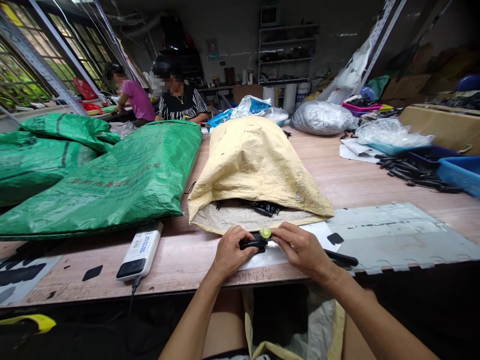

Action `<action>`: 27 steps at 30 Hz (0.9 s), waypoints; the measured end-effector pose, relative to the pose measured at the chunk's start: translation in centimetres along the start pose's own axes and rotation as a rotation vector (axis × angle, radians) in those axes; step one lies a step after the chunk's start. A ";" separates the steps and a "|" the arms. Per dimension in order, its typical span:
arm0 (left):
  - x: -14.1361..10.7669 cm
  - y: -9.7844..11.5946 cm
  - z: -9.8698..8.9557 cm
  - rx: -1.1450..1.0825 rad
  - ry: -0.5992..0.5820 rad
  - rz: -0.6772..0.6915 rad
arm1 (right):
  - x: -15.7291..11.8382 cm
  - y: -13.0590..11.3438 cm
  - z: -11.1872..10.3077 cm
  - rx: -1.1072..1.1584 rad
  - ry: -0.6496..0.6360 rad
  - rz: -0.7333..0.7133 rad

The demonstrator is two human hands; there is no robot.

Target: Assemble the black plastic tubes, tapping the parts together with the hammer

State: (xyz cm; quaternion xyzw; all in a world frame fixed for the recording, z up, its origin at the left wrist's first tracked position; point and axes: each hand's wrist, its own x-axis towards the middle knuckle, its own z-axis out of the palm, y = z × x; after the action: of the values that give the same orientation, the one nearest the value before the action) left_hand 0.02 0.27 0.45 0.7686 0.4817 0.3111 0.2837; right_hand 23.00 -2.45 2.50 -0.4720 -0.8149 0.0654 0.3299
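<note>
My left hand (234, 251) is closed round a small black part (249, 243) at the table's front edge, just below the mouth of a yellow woven sack (249, 165). My right hand (300, 246) pinches at a round yellow-green piece (265, 233) that sits against the black part. Beneath both hands lies a white sheet (318, 232). A longer black piece (343, 258) sticks out to the right from under my right hand. Several black parts (264, 207) show inside the sack's opening.
Green sacks (150, 170) and a white power bank (140, 252) with a cable are on the left. A grey mat (401, 237), loose black parts (416, 172) and a blue bin (463, 172) stand right. An open sack (339, 325) hangs at my lap. Two people sit beyond.
</note>
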 end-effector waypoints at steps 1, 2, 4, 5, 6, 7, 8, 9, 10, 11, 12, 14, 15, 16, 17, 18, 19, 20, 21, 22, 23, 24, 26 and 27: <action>0.0 0.0 0.0 0.004 0.001 0.005 | 0.3 0.6 -0.2 0.007 0.013 0.006; 0.0 0.0 -0.1 0.008 0.001 0.010 | 0.7 1.4 -0.5 0.008 0.039 0.008; 0.0 0.1 -0.1 0.013 0.003 0.013 | 1.6 3.5 -1.2 -0.001 0.056 -0.011; 0.0 0.2 -0.2 0.016 0.001 0.011 | 1.9 4.7 -1.6 -0.012 0.041 -0.018; 0.0 0.3 -0.2 0.020 -0.004 0.010 | 2.2 6.0 -1.9 -0.036 0.016 -0.019; -0.1 0.3 -0.2 0.023 -0.011 0.011 | 2.3 7.3 -2.1 -0.057 -0.020 -0.022; -0.1 0.4 -0.2 0.026 -0.019 0.013 | 2.3 8.5 -2.2 -0.068 -0.059 -0.030; -0.1 0.3 -0.2 0.029 -0.024 0.015 | 2.2 9.5 -2.3 -0.067 -0.092 -0.040; -0.1 0.3 -0.2 0.031 -0.030 0.018 | 2.1 10.2 -2.2 -0.059 -0.116 -0.039; 0.0 0.2 -0.3 0.032 -0.034 0.019 | 1.9 10.8 -2.1 -0.047 -0.125 -0.030; 0.0 0.1 -0.3 0.031 -0.038 0.020 | 1.7 11.2 -2.0 -0.036 -0.124 -0.016; 0.2 0.2 -0.4 0.025 -0.044 0.019 | 1.4 11.3 -1.7 -0.023 -0.105 0.019; 0.2 0.4 -0.5 0.020 -0.044 0.019 | 1.3 11.2 -1.6 -0.022 -0.095 0.035; 0.0 0.7 -0.6 0.015 -0.042 0.022 | 1.2 11.1 -1.5 -0.024 -0.089 0.046; -0.3 1.3 -0.6 0.009 -0.040 0.027 | 1.2 11.0 -1.5 -0.027 -0.087 0.053; -0.8 2.1 -0.5 -0.003 -0.049 0.034 | 1.3 10.8 -1.5 -0.032 -0.086 0.057; -1.6 3.1 -0.3 -0.023 -0.076 0.044 | 1.3 10.8 -1.5 -0.038 -0.086 0.059; -2.5 4.1 0.0 -0.052 -0.138 0.059 | 1.3 10.7 -1.5 -0.045 -0.086 0.058; -3.7 5.1 0.6 -0.086 -0.229 0.073 | 1.3 10.7 -1.5 -0.051 -0.084 0.058; -4.9 5.9 1.4 -0.120 -0.348 0.088 | 1.3 10.7 -1.5 -0.057 -0.080 0.059; -6.1 6.5 2.5 -0.141 -0.484 0.097 | 1.3 10.7 -1.5 -0.062 -0.076 0.061; -7.2 6.7 3.8 -0.139 -0.600 0.086 | 1.3 10.7 -1.5 -0.066 -0.072 0.063; -8.8 5.9 6.8 -0.064 -0.764 -0.017 | 1.2 10.8 -1.4 -0.071 -0.068 0.062; -9.2 5.0 8.3 0.001 -0.796 -0.127 | 1.2 10.8 -1.4 -0.070 -0.068 0.058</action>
State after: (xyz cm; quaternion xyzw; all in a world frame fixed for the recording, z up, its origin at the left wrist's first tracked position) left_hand 5.94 -11.15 -3.14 0.7978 0.3808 -0.0293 0.4666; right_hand 31.26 4.13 -0.33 -0.5042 -0.8134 0.0622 0.2834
